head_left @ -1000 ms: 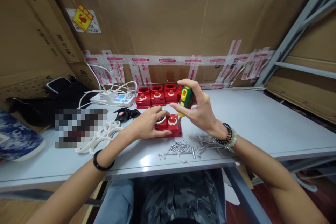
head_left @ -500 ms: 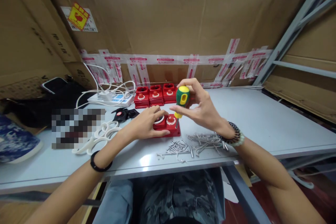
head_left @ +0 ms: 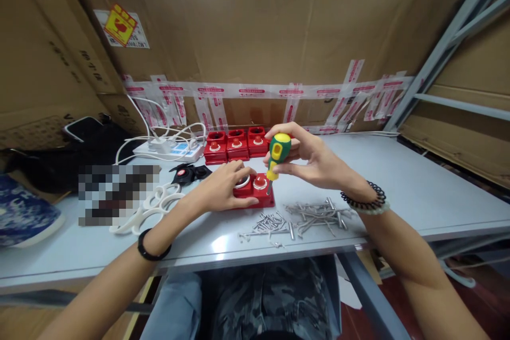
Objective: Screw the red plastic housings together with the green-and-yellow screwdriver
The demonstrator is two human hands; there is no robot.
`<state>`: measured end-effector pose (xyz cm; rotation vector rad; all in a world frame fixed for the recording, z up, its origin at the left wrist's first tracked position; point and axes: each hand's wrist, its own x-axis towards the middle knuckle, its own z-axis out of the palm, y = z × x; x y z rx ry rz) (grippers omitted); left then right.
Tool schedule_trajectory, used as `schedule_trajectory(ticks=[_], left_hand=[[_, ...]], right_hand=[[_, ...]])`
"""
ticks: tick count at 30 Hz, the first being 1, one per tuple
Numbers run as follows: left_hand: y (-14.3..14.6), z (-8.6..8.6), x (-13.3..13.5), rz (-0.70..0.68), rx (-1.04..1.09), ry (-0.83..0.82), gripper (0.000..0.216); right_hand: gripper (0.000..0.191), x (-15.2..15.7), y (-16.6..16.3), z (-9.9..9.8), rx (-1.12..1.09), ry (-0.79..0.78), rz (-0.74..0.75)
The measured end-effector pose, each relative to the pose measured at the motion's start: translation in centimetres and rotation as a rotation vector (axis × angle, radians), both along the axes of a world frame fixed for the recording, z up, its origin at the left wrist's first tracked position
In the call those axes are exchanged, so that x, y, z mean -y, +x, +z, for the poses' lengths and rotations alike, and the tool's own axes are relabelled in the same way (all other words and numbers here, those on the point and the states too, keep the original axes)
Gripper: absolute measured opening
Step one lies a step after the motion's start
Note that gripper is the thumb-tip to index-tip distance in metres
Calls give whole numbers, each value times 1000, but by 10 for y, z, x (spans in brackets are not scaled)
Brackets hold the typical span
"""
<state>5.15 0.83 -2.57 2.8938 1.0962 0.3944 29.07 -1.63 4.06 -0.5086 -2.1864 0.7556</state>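
Observation:
My right hand (head_left: 308,156) is closed around a green and yellow screwdriver (head_left: 280,149), which leans slightly. Its tip meets the right end of a red housing (head_left: 263,201) with a red dome and a white ring on top. Fingers of my left hand (head_left: 229,188) grip the left part of that housing against the table, hiding some of it. Just below it lie small screws (head_left: 269,222) in a loose heap, with longer metal rods or screws (head_left: 319,215) to their right. Behind stand several similar red housings (head_left: 237,143) in a row.
White ring-shaped parts (head_left: 153,207) and black parts (head_left: 187,173) lie left of my left hand. A white power strip (head_left: 171,151) with cables sits at the back left, near a black bag (head_left: 43,162) and a phone (head_left: 83,128). Cardboard (head_left: 255,26) walls the back.
My right hand has shifted a little to the right and turned on the screwdriver, whose handle now leans more to the right. My left hand stays on the red housing.

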Motion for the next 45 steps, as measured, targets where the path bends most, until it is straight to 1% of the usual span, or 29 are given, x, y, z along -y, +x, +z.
schedule_trajectory(ticks=[5, 8, 10, 12, 14, 17, 18, 19, 21, 25, 28, 32, 37, 42, 45], left_hand=[[-1, -2, -1, -12, 8, 19, 57], [-1, -3, -2, -19, 17, 23, 57], [-1, -3, -2, -16, 19, 22, 57], [-1, -2, -1, -9, 17, 17, 57], [-1, -1, 0, -6, 14, 12, 56], [0, 1, 1, 2, 11, 8, 54], [1, 1, 2, 4, 14, 9, 54], [1, 1, 2, 5, 16, 8, 54], [1, 1, 1, 5, 21, 7, 54], [0, -2, 0, -1, 26, 18, 55], [-1, -3, -1, -12, 30, 31, 55], [0, -2, 0, -3, 23, 26, 54], [0, 1, 2, 17, 55, -36, 54], [-15, 8, 0, 7, 124, -165, 73], [-22, 11, -3, 35, 145, -218, 72]], right_hand=[[48, -6, -23, -22, -179, 159, -366], [47, -9, -32, -31, -215, 221, -475], [48, -9, -32, -32, -205, 245, -484], [51, -8, -28, -28, -180, 227, -430], [52, -8, -21, -22, -142, 155, -309], [49, -8, -9, -12, -84, 5, -81], [47, -8, -6, -10, -76, -29, -36], [45, -7, -5, -8, -81, -42, -22], [42, -6, -4, -7, -105, -12, -86], [43, -2, -13, -11, -122, 140, -324], [39, 1, -22, -15, -164, 210, -429], [33, 0, -27, -19, -211, 276, -509], [26, -4, -22, -18, -301, 262, -560], [22, -9, -8, -11, -410, 369, -736], [20, -14, -2, -11, -358, 359, -739]])
